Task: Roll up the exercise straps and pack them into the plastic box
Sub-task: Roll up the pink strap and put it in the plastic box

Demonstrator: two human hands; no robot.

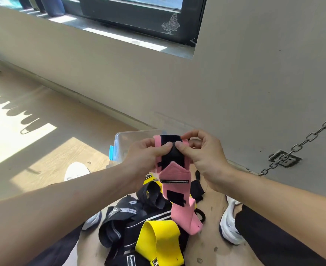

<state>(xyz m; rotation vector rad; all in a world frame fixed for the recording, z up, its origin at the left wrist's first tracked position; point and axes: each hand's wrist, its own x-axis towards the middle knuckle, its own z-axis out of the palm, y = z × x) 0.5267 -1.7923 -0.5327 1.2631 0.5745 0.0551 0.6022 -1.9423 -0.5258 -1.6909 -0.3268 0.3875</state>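
A pink exercise strap (175, 175) with black velcro patches hangs in front of me. My left hand (146, 154) and my right hand (202, 156) pinch its top end, thumbs meeting on the black patch. The loose pink tail drops down to the pile below. Behind my hands stands the clear plastic box (123, 143) with a blue latch; its inside is mostly hidden. On the floor between my feet lies a heap of black straps (123, 223) and a wide yellow band (158, 240).
A grey wall rises close behind the box, with a steel chain (300, 143) fixed to a bracket at the right. White shoes (229, 223) flank the pile. Sunlit wooden floor (43, 143) spreads to the left, under a window sill.
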